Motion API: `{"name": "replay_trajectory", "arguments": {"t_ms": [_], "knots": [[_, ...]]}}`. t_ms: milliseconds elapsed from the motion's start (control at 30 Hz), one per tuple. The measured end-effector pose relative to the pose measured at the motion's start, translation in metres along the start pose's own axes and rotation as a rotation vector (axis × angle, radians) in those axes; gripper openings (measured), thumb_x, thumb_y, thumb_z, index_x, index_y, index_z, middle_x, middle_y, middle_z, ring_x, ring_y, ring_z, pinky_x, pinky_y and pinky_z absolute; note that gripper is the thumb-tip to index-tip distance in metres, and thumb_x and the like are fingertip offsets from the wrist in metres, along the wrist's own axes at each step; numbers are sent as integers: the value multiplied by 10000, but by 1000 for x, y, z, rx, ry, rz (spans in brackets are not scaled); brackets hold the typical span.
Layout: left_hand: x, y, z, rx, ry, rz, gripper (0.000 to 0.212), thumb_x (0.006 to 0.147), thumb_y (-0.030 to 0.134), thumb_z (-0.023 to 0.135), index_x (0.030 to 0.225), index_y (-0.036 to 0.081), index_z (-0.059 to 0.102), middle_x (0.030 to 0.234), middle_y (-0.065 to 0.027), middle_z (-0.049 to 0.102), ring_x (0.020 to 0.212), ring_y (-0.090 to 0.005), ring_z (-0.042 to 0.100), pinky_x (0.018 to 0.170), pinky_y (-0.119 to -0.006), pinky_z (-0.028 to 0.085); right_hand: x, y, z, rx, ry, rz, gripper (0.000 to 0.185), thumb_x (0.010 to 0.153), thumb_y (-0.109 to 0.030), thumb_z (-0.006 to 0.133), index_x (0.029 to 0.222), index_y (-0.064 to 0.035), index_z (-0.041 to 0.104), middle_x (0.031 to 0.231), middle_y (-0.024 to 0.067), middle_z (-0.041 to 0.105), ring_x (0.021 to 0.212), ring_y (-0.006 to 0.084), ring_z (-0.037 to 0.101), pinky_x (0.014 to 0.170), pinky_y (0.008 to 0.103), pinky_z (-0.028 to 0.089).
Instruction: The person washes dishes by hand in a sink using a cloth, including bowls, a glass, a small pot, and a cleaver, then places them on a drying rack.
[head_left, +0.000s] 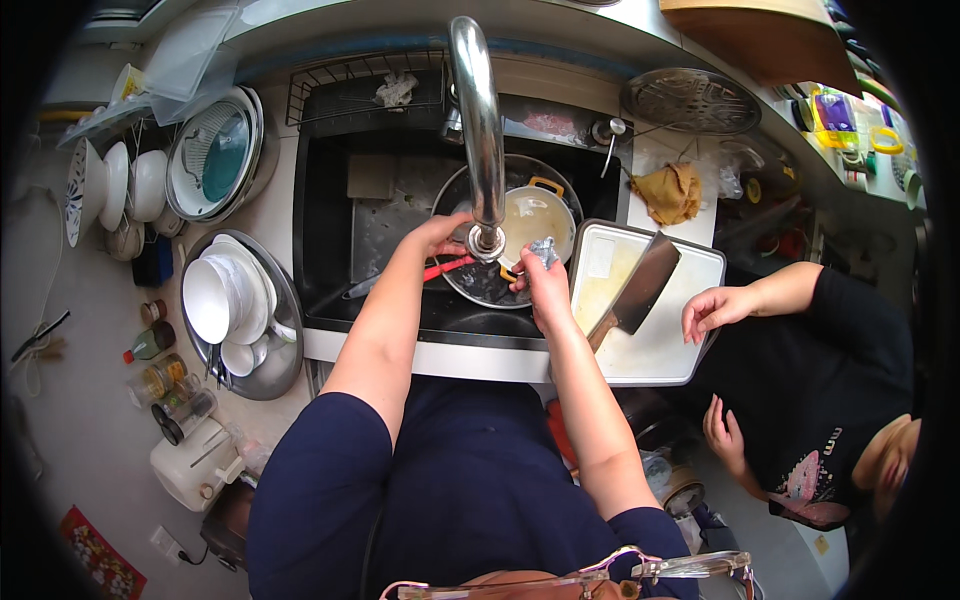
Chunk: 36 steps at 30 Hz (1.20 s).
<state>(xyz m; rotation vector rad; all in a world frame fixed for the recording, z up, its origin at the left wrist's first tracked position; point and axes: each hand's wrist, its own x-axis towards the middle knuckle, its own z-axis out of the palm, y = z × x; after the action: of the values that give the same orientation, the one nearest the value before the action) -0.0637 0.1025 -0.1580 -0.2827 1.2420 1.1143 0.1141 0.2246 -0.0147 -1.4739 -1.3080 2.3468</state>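
Observation:
My right hand (544, 281) grips a crumpled silvery scrubber (543, 251) at the near edge of a white pot (534, 217) with yellow handles. Cloudy liquid stands in the pot, which sits inside a large round basin (444, 187) in the black sink (322, 225). Over the basin's left rim is my left hand (442, 234), its fingertips partly hidden behind the faucet spout (480, 135); whether it grips anything is unclear. Below that hand lies a knife with a red handle (448, 268), its blade pointing left.
A cleaver (649, 285) rests on the white cutting board (675, 337) right of the sink. Beside the board, a person's hand (716, 309) reaches in. Stacked bowls (217, 296) sit on a metal tray (277, 367) at left. A brown cloth (670, 193) lies behind the board.

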Motion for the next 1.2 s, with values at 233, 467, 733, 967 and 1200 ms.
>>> {"name": "replay_trajectory", "arguments": {"t_ms": [233, 467, 733, 967, 1200], "knots": [[-58, 13, -10, 168, 162, -87, 519, 817, 344, 652, 1157, -28, 528, 973, -161, 611, 738, -215, 646, 666, -282, 572, 4, -9, 7, -44, 98, 127, 412, 852, -229, 576, 1142, -21, 370, 721, 84, 559, 471, 113, 472, 398, 254, 405], [-82, 13, -9, 278, 280, -111, 518, 801, 308, 675, 1106, -69, 492, 790, -156, 592, 599, -199, 635, 547, -245, 560, 48, 18, 12, -104, 42, 86, 350, 850, -224, 553, 1100, -29, 405, 744, 81, 544, 472, 119, 469, 398, 256, 381], [-58, 6, -4, 466, 411, 61, 580, 712, 296, 715, 1084, -101, 510, 917, -198, 625, 684, -225, 652, 627, -339, 549, 75, 51, 30, -379, -145, 30, 391, 826, -216, 601, 1147, -47, 455, 665, 44, 557, 457, 112, 500, 385, 251, 363], [-30, 9, 44, 1392, 596, 298, 679, 656, 379, 754, 1161, 31, 463, 1148, -192, 571, 1037, -319, 574, 852, -415, 494, 68, 56, 23, -313, -50, 15, 271, 847, -184, 577, 1063, -50, 485, 670, 38, 565, 463, 103, 503, 382, 243, 358], [23, 17, 82, 1946, 492, -106, 485, 875, 360, 495, 1263, 70, 499, 1214, -202, 557, 1070, -377, 565, 738, -600, 473, 27, 26, 26, -227, 19, 46, 250, 895, -189, 532, 1067, -12, 489, 699, 39, 575, 516, 90, 535, 424, 221, 396]]}}
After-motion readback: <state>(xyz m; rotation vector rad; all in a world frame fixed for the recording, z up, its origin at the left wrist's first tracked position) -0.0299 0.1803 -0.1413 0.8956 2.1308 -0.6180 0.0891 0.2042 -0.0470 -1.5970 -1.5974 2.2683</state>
